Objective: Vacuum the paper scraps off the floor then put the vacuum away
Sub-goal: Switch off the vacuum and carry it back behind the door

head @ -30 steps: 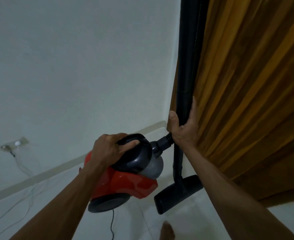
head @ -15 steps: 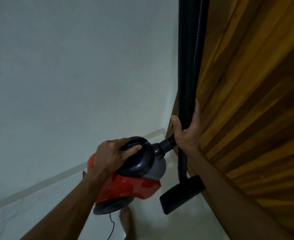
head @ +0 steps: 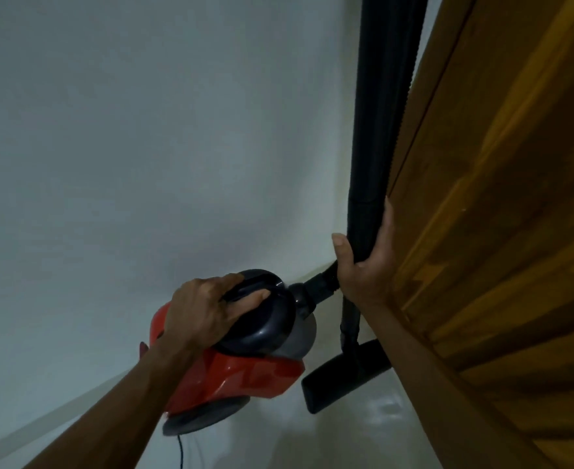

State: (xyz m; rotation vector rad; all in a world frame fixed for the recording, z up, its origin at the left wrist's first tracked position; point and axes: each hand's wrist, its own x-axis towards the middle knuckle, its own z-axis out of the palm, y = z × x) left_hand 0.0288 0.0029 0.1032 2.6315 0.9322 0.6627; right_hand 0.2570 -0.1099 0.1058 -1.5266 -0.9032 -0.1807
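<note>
A red and dark grey canister vacuum (head: pixel 245 370) hangs above the floor in the corner. My left hand (head: pixel 207 313) grips its black carry handle on top. My right hand (head: pixel 363 265) is wrapped around the black vacuum tube (head: pixel 383 113), which stands upright against the wooden door. The black floor nozzle (head: pixel 343 380) at the tube's lower end sits just above or on the white floor; I cannot tell which. A short black hose joins the canister to the tube. No paper scraps are visible.
A white wall (head: pixel 143 147) fills the left and centre, with a pale skirting board (head: pixel 59 418) along its base. A brown wooden door (head: pixel 515 231) fills the right side. The vacuum's black cord (head: pixel 180 451) hangs below the canister.
The view has moved closer to the corner and door. The wall socket and cables at the left have dropped out of sight. Both hands keep the same grips.
</note>
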